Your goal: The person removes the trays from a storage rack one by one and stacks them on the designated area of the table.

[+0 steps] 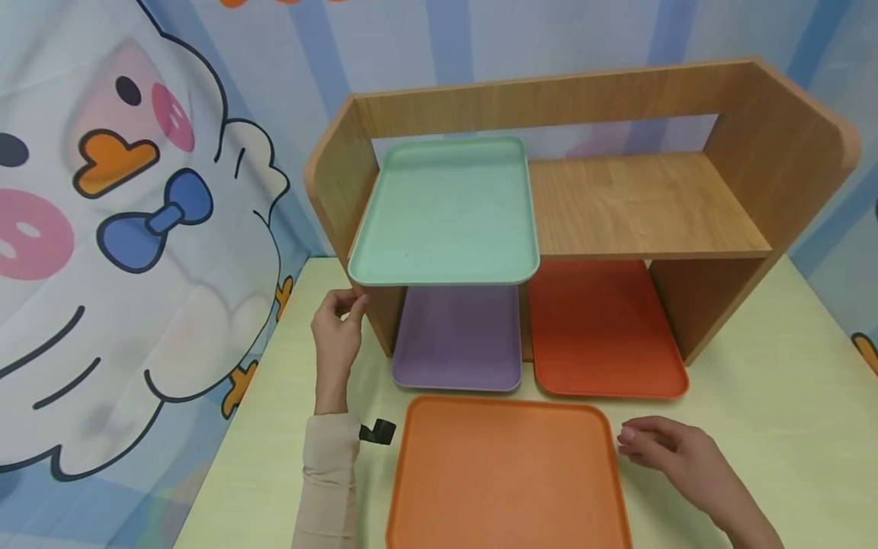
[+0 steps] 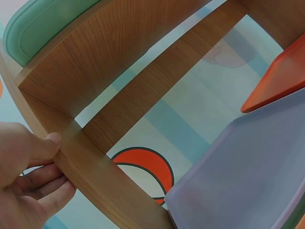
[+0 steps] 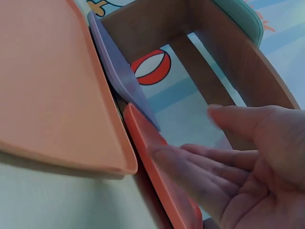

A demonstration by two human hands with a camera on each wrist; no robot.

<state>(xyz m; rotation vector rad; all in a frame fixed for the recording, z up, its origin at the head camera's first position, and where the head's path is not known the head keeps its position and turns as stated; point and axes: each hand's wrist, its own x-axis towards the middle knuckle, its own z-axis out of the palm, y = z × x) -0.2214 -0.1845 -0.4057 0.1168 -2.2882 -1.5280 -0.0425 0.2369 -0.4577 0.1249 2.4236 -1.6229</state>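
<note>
My left hand point(image 1: 338, 328) is at the front edge of the left side panel of a wooden shelf point(image 1: 652, 202). In the left wrist view, its thumb and fingers point(image 2: 50, 193) pinch that panel's edge. A mint green tray point(image 1: 446, 213) lies on the upper board at the left, just above this hand. My right hand point(image 1: 675, 465) hovers beside the right edge of an orange tray point(image 1: 507, 473), holding nothing. In the right wrist view, its thumb and fingers stand apart in front of a red tray point(image 3: 162, 167).
Side by side in the lower compartments lie a purple tray point(image 1: 458, 335) and the red tray, both jutting out in front. The orange tray is on the pale yellow table point(image 1: 775, 412) before them. Behind hangs a cloth point(image 1: 226, 305) with cartoon birds.
</note>
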